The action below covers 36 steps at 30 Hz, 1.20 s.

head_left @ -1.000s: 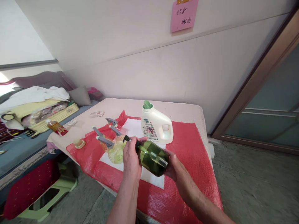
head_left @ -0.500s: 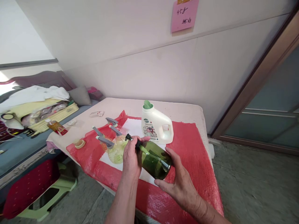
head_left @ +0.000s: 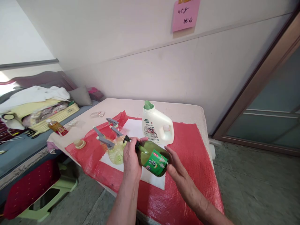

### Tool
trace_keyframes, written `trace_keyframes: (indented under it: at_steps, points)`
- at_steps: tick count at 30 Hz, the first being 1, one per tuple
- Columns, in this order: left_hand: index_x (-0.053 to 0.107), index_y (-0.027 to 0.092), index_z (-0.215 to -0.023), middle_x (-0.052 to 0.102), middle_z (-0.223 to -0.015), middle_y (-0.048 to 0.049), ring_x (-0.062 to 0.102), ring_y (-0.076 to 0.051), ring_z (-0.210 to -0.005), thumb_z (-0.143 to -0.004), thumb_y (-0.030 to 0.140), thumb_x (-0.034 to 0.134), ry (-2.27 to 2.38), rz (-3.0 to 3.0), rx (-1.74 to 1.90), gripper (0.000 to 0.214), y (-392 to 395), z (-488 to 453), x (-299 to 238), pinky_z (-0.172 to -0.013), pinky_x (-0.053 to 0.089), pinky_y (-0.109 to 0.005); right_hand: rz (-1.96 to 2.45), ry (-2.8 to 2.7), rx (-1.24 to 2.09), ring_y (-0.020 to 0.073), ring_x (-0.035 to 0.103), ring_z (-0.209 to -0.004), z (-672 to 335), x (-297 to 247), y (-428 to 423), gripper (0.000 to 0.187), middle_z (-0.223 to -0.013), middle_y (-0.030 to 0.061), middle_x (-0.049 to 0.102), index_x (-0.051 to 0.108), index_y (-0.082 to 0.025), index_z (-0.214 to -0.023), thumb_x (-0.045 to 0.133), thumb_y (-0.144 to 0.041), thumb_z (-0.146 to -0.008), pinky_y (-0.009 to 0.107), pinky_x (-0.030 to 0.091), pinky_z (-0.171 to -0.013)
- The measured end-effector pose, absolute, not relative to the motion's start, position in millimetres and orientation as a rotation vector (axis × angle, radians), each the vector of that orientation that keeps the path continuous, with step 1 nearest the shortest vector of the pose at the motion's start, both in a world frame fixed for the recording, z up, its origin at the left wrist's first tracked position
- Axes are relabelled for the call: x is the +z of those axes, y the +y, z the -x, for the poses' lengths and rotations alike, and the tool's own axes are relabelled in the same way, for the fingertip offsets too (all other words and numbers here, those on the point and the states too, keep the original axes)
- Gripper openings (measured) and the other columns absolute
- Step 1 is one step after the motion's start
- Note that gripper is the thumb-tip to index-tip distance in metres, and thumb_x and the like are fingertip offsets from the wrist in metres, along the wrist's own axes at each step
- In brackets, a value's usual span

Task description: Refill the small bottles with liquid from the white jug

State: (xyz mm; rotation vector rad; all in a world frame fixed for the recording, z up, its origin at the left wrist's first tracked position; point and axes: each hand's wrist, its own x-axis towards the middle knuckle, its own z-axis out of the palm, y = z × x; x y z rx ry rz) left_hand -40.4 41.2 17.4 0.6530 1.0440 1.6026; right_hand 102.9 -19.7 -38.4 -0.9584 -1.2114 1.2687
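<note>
1. Far left: stool with red cover (head_left: 32, 187) is standing on the floor beside the bed (head_left: 14, 162).
2. Amber-liquid bottle (head_left: 57, 128) is lying on its side at the left end of the table (head_left: 185, 113).
3. Pale round cap (head_left: 79, 144) is resting on the left part of the red sheet (head_left: 187, 140).
4. Grey-handled containers (head_left: 116, 155) are standing in a cluster, just left of the hands; the front one is showing a greenish-yellow tint.
5. Left hand (head_left: 132, 156) is grasping the green bottle (head_left: 157, 162) around its neck and shoulder.
6. Green bottle is being held tilted above the white sheet (head_left: 153, 182), black pump head (head_left: 127, 138) pointing up-left, base down-right. Green label is facing the camera.
7. White jug (head_left: 156, 126) is standing upright just behind the bottle, a green piece (head_left: 147, 105) sitting in its mouth.
8. Right hand (head_left: 179, 170) is bracketing the bottle's base, fingers and thumb curving; can't tell if it's gripping or only touching.
</note>
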Motion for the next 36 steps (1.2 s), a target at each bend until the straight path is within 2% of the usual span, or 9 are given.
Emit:
trace_keyframes:
  at_steps: [3,5,7,10,15,22,27,36]
  points:
    - [0.056,0.019,-0.08,0.073,-0.081,-0.0064,0.067,-0.021,-0.084,-0.08,0.041,0.063,1.074,-0.662,1.611,0.023,39,38,17,-0.075,0.048,-0.031,1.154,-1.61,0.626,0.0368,0.043,-0.133,-106,-48,-21,0.094,-0.149,0.0134,0.041,0.023,-0.034,-0.15,0.075,-0.056,-0.074,0.06,0.04,-0.105]
    - [0.057,0.019,-0.079,0.073,-0.084,-0.0067,0.067,-0.02,-0.085,-0.08,0.041,0.063,1.081,-0.687,1.588,0.023,38,36,17,-0.075,0.048,-0.03,1.235,-1.774,0.264,0.0401,0.046,-0.128,-106,-51,-21,0.1,-0.146,0.0165,0.042,0.024,-0.032,-0.15,0.082,-0.044,-0.069,0.063,0.043,-0.1]
    - [0.059,0.018,-0.079,0.073,-0.086,-0.0072,0.067,-0.02,-0.084,-0.079,0.042,0.064,1.076,-0.715,1.564,0.024,37,35,18,-0.074,0.048,-0.029,1.251,-1.832,0.108,0.0393,0.051,-0.122,-104,-51,-21,0.101,-0.14,0.0183,0.046,0.026,-0.028,-0.15,0.084,-0.034,-0.067,0.06,0.049,-0.094]
    - [0.06,0.018,-0.079,0.073,-0.083,-0.0068,0.066,-0.02,-0.08,-0.077,0.042,0.065,1.066,-0.73,1.528,0.025,36,36,19,-0.071,0.048,-0.029,1.226,-1.817,0.128,0.0352,0.055,-0.116,-103,-46,-21,0.103,-0.134,0.0169,0.049,0.027,-0.025,-0.149,0.084,-0.027,-0.063,0.053,0.054,-0.091]
    - [0.061,0.018,-0.078,0.073,-0.082,-0.0063,0.064,-0.019,-0.076,-0.076,0.041,0.065,1.1,-0.766,1.508,0.024,36,38,20,-0.068,0.048,-0.028,1.197,-1.754,0.27,0.0303,0.057,-0.113,-102,-43,-21,0.095,-0.127,0.0126,0.053,0.03,-0.027,-0.144,0.081,-0.023,-0.064,0.047,0.056,-0.09]
    - [0.062,0.017,-0.077,0.072,-0.08,-0.0062,0.064,-0.019,-0.07,-0.075,0.041,0.065,1.131,-0.773,1.503,0.024,37,38,19,-0.062,0.047,-0.028,1.179,-1.697,0.479,0.0284,0.059,-0.113,-102,-48,-20,0.089,-0.128,0.0089,0.054,0.032,-0.031,-0.141,0.078,-0.022,-0.066,0.046,0.054,-0.093]
    - [0.063,0.017,-0.076,0.072,-0.078,-0.0057,0.065,-0.02,-0.066,-0.076,0.042,0.064,1.158,-0.783,1.477,0.024,37,39,18,-0.057,0.045,-0.027,1.175,-1.66,0.574,0.0306,0.058,-0.116,-103,-52,-19,0.09,-0.13,0.0091,0.053,0.033,-0.033,-0.14,0.08,-0.026,-0.064,0.048,0.053,-0.094]
    - [0.061,0.018,-0.08,0.073,-0.08,-0.0054,0.063,-0.018,-0.066,-0.075,0.042,0.065,1.158,-0.777,1.483,0.025,37,38,18,-0.06,0.047,-0.028,1.148,-1.628,0.672,0.0292,0.057,-0.117,-105,-53,-15,0.089,-0.13,0.0084,0.054,0.034,-0.031,-0.14,0.081,-0.026,-0.063,0.047,0.049,-0.099]
